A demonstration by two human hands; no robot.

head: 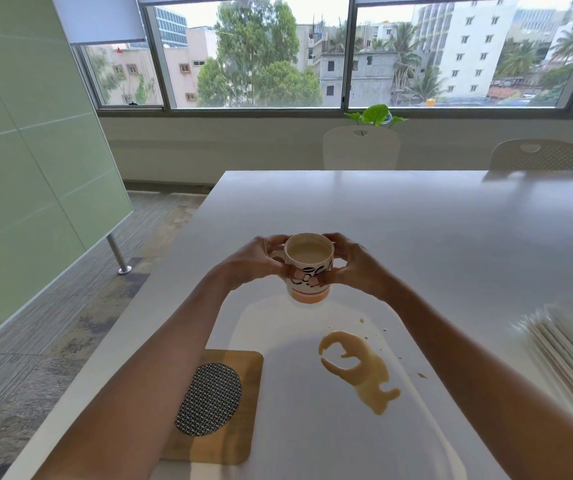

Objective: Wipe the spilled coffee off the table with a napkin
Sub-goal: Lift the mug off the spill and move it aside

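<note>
A patterned mug [309, 268] of milky coffee is held above the white table [416, 230]. My left hand [248, 263] grips its left side and handle, and my right hand [356, 265] grips its right side. A tan puddle of spilled coffee [359, 368] lies on the table nearer to me, below and right of the mug, with small droplets around it. A stack of white napkins [569, 348] sits at the right edge, blurred.
A wooden board [243, 410] with a round woven coaster [209, 398] lies near the table's left front edge, partly under my left forearm. Two white chairs [361, 147] stand at the far side. The table's left edge drops to carpet.
</note>
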